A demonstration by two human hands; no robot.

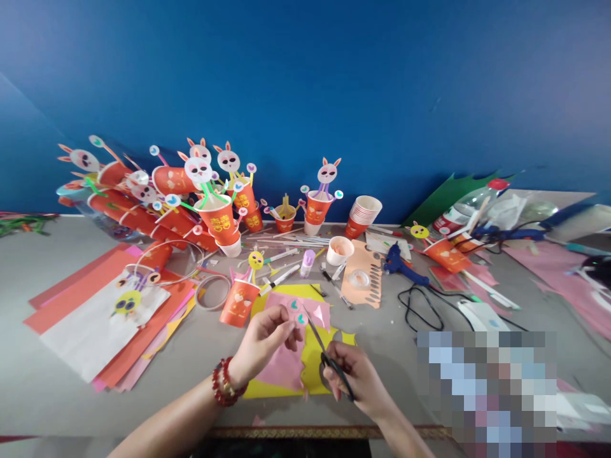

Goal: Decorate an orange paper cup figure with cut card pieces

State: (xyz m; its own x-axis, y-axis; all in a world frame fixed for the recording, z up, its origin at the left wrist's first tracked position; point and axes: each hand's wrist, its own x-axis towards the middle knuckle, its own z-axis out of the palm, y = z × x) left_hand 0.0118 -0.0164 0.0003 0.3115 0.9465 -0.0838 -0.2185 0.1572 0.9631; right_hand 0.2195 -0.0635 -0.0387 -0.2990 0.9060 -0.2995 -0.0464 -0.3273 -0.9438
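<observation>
I have the left hand (pixel 272 331) closed to a pinch, thumb against fingers, with a small paper piece (pixel 297 312) marked with two teal hearts sticking out past the fingertips. The right hand (pixel 351 374) is curled around the black handles of the scissors (pixel 325 356), whose blades point away from it, up toward the paper piece. From here I cannot tell whether the blades touch the paper.

Under and between both hands I see a pink sheet (pixel 280 370) lying over a yellow sheet (pixel 314 375), both with ragged cut edges, on the grey tabletop (pixel 391 362). Just beyond the left hand stands an orange cup (pixel 237 304) carrying a yellow face, with a wide tape roll (pixel 213 292) near it on the far left side. Farther out to that hand's left lies a fanned stack of coloured sheets (pixel 102 331).

Straight ahead of the hands, well apart from them, I make out a purple glue stick (pixel 307 263). Beyond the right hand lies a peach sheet (pixel 356 296) with cut-out holes, and to the right of that is a blue glue gun (pixel 405 270).
</observation>
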